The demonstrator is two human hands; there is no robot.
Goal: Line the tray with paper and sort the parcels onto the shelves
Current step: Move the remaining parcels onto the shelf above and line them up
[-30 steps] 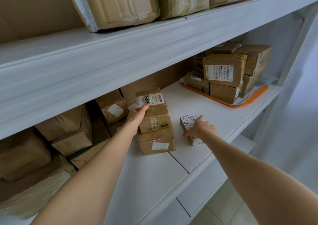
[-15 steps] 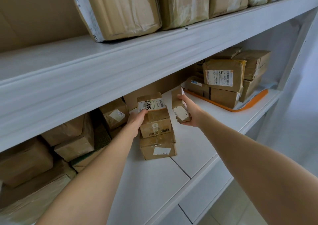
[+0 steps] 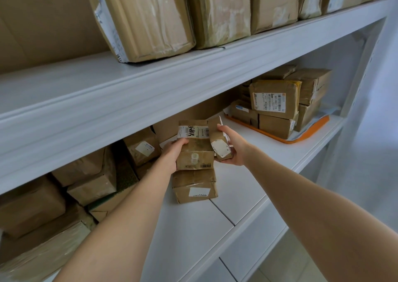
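Note:
A stack of three brown parcels point(image 3: 195, 174) stands on the white middle shelf point(image 3: 247, 187). My left hand point(image 3: 173, 152) holds the stack's left side, thumb across the front of the top parcel point(image 3: 193, 132). My right hand point(image 3: 233, 148) grips a small brown parcel point(image 3: 218, 141) with a white label, tilted on end and lifted off the shelf, right beside the top of the stack. An orange tray point(image 3: 280, 138) lined with white paper sits at the far right of the same shelf, loaded with several parcels point(image 3: 273, 100).
More brown parcels point(image 3: 86, 180) crowd the left part of the middle shelf behind my left arm. Large taped boxes point(image 3: 146, 18) line the upper shelf point(image 3: 150, 83). A white upright post point(image 3: 364, 66) closes the shelf on the right.
My right hand picked the small parcel up from the shelf and brought it up and left, beside the top of the stack. My left hand stayed on the stack.

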